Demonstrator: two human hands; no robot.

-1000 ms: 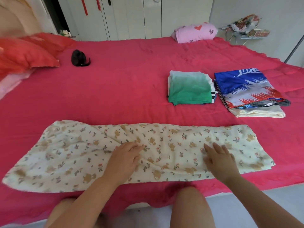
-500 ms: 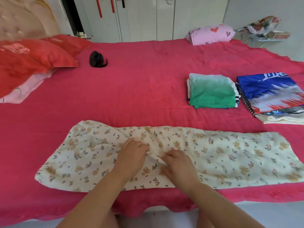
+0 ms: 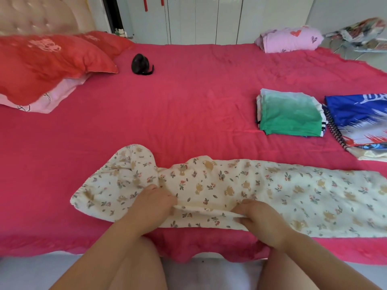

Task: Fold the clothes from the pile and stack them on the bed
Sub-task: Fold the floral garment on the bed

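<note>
A cream floral garment (image 3: 272,191) lies as a long strip along the near edge of the pink bed (image 3: 188,105). My left hand (image 3: 152,203) grips the cloth near its middle, and my right hand (image 3: 256,219) pinches the near edge a little to the right. Between them a fold of cloth is lifted off the bed. The garment's left end (image 3: 125,170) is bunched and raised. Two folded stacks sit at the right: a green-topped stack (image 3: 291,114) and a blue, white and red one (image 3: 360,118).
Red pillows (image 3: 48,63) lie at the far left by the headboard. A small black object (image 3: 141,64) rests near them. A pink bundle with hearts (image 3: 291,39) sits at the far edge. White wardrobe doors stand behind the bed.
My hands moved apart along the near edge and lifted a fold. The garment's left end has been drawn in toward the middle and bunched up. The view shifted left.
</note>
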